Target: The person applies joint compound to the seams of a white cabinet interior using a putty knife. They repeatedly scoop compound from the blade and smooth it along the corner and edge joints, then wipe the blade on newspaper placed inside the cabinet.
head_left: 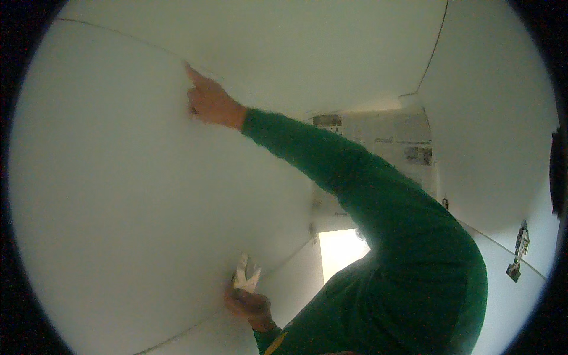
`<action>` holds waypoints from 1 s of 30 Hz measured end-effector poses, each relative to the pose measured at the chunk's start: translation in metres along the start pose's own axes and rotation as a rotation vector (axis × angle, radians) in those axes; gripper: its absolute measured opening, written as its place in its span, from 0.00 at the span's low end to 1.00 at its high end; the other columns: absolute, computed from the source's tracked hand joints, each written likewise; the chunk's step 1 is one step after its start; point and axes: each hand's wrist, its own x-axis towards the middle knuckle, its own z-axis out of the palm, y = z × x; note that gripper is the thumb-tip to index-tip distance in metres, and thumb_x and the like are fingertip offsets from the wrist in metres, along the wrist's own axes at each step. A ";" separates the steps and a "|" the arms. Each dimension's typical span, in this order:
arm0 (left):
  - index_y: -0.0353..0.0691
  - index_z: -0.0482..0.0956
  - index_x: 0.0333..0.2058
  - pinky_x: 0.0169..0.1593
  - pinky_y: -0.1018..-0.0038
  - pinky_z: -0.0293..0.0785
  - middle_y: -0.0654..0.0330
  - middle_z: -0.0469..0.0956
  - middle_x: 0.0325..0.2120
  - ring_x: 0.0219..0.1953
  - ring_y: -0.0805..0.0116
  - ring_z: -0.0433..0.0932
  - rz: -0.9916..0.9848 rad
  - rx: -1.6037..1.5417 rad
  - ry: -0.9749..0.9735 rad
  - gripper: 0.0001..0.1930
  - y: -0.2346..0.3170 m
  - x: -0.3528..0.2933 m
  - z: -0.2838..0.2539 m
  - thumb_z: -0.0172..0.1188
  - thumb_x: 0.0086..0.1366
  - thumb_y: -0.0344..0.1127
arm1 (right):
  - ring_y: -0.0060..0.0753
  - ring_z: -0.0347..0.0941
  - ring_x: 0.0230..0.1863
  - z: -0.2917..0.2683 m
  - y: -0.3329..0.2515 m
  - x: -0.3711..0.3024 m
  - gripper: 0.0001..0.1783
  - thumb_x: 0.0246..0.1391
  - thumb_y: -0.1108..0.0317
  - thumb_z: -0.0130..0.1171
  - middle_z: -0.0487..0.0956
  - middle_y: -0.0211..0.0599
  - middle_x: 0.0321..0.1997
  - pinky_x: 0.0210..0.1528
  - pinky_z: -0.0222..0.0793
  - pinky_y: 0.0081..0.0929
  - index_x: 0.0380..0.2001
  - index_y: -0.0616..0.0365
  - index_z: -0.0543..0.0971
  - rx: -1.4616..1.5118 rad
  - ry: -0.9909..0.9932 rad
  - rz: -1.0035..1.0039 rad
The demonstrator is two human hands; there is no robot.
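My right arm, in a green sleeve, reaches up and to the left across a pale panel (136, 165). At its end my right hand (213, 103) has the index finger stretched out, its tip at a thin seam line; the other fingers are curled and I see nothing held in them. Lower down, my left hand (249, 305) is closed around a crumpled whitish piece of cloth or paper (247, 275), whose folded ends stick up above the fingers. The exact material is too blurred to tell.
Printed newspaper sheets (384, 139) cover part of the surface behind my right arm. Below them is a bright opening (338, 251). A metal hinge (519, 253) sticks out from the white panel (485, 136) on the right. A dark object (556, 174) stands at the right rim.
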 end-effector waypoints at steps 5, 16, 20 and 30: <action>0.34 0.69 0.51 0.36 0.64 0.77 0.55 0.77 0.34 0.32 0.62 0.76 -0.839 -1.024 0.243 0.22 0.075 0.060 -0.013 0.47 0.70 0.47 | 0.37 0.71 0.17 -0.022 -0.132 -0.132 0.37 0.57 0.65 0.49 0.74 0.32 0.18 0.18 0.69 0.36 0.70 0.44 0.51 -0.491 -0.671 -0.097; 0.41 0.72 0.53 0.26 0.82 0.70 0.67 0.74 0.34 0.29 0.80 0.73 -0.954 -1.318 -0.376 0.20 0.086 0.075 -0.017 0.44 0.71 0.46 | 0.33 0.72 0.18 -0.076 -0.144 -0.183 0.37 0.57 0.68 0.48 0.72 0.30 0.18 0.17 0.68 0.32 0.68 0.26 0.54 -0.586 -0.836 -0.435; 0.39 0.66 0.58 0.34 0.73 0.74 0.59 0.74 0.38 0.36 0.72 0.74 -0.940 -1.415 0.025 0.24 0.094 0.085 -0.022 0.43 0.71 0.48 | 0.34 0.72 0.17 -0.080 -0.093 -0.216 0.35 0.57 0.69 0.49 0.73 0.31 0.18 0.17 0.68 0.34 0.68 0.33 0.56 -0.580 -0.966 -0.403; 0.29 0.68 0.50 0.42 0.67 0.75 0.50 0.72 0.47 0.44 0.59 0.74 0.028 0.006 0.009 0.27 -0.027 -0.021 -0.009 0.44 0.69 0.52 | 0.31 0.65 0.17 -0.098 0.207 -0.212 0.07 0.61 0.66 0.44 0.71 0.38 0.21 0.16 0.61 0.28 0.32 0.58 0.67 0.898 0.389 1.127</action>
